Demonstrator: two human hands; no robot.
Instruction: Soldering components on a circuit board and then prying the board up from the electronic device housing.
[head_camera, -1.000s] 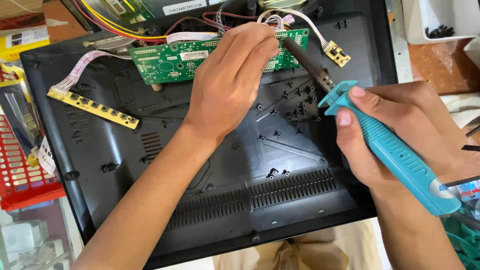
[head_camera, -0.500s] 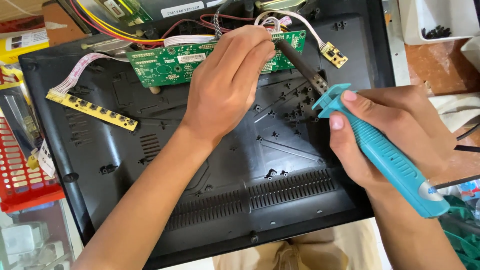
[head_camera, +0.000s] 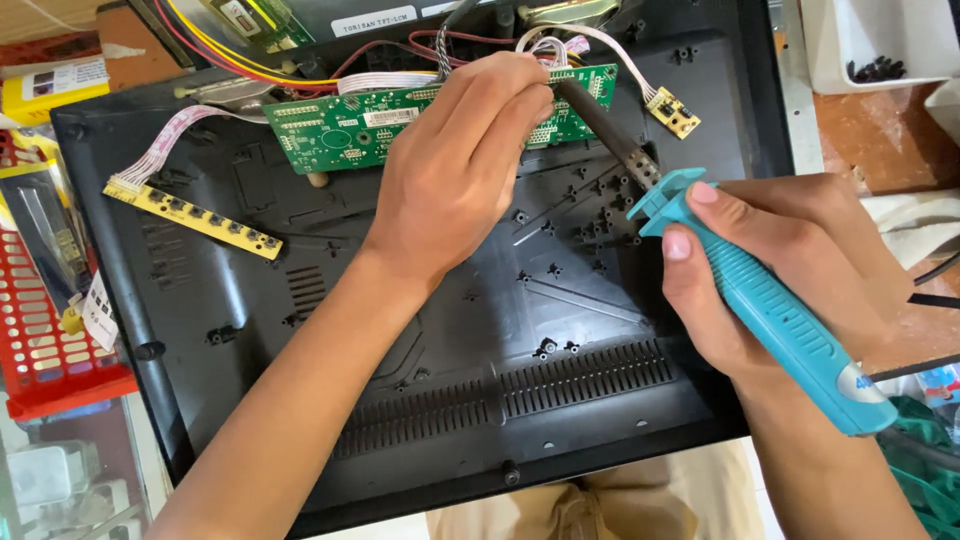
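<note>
Up at 12 o'clock on the black plastic back cover (head_camera: 430, 330), your left hand (head_camera: 460, 170) sits over the green circuit board (head_camera: 350, 130), fingers pinched together at the board's right end. Can't tell what's in that grip, if anything, since the fingertips hide it, so it's a narrow pinch w/ contents unknown.

Your right hand (head_camera: 780, 270) is at 3 o'clock, wrapped tight around the teal handle of the soldering iron (head_camera: 770, 310). Thumb and index are up near the flared guard. The dark metal barrel runs from there toward 11 o'clock and the tip ends right by your left fingertips at the board edge. Whether the tip actually touches the board, can't tell, it's hidden behind your hand.

Other stuff around: long yellow button strip (head_camera: 190, 215) at 9 o'clock on the cover, joined by a flat ribbon cable (head_camera: 160, 150) heading up toward the board. Small yellow board (head_camera: 672, 110) at 1 o'clock on thin white wires. Red plastic basket (head_camera: 40, 340) off the cover's left edge, and a white tray (head_camera: 870, 50) w/ dark screws at top right.
</note>
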